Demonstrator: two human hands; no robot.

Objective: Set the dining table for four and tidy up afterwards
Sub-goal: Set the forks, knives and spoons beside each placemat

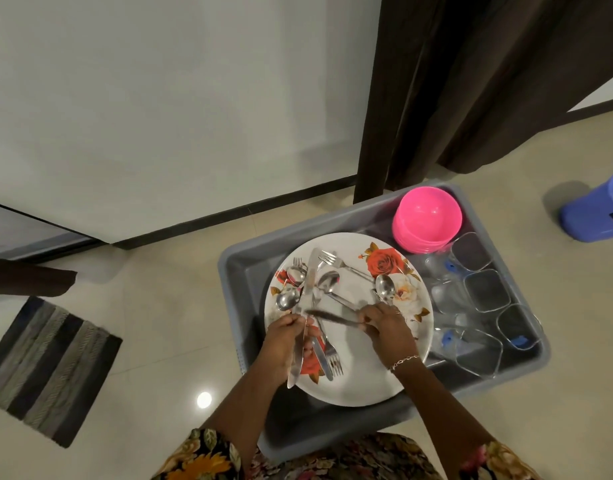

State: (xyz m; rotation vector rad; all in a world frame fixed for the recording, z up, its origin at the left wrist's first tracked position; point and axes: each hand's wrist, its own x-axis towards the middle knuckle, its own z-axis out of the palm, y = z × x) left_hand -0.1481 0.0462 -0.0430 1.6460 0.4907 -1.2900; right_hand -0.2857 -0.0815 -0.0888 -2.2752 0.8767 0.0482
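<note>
Looking down into a grey tub (333, 424) on the floor (159, 306), right of centre. Reads as a single carrier for the whole table set.

Inside, by size:
- floral plate (360, 368) flat at left, doubling as a tray for loose cutlery
- pink bowls (426, 220) nested at the far corner, saving room
- clear glasses (485, 292) packed along the right wall

Left hand (284, 341) clenched round a table knife (296, 362), blade pointing near. Cannot tell whether the fork (334, 358) beside it is gripped or lying on the plate.

Right hand (384, 327) pinching a second knife (333, 317) crosswise above the plate, blurred. Probably sorting knives into the left hand. Spoons (327, 282) loose on the far half.

No surface in view. Room, by size:
- white wall (159, 116) far, with dark skirting
- glossy beige tiles
- brown curtain (471, 81) far right
- striped mat (48, 368) left
- blue stool (596, 213) at the right edge
</note>
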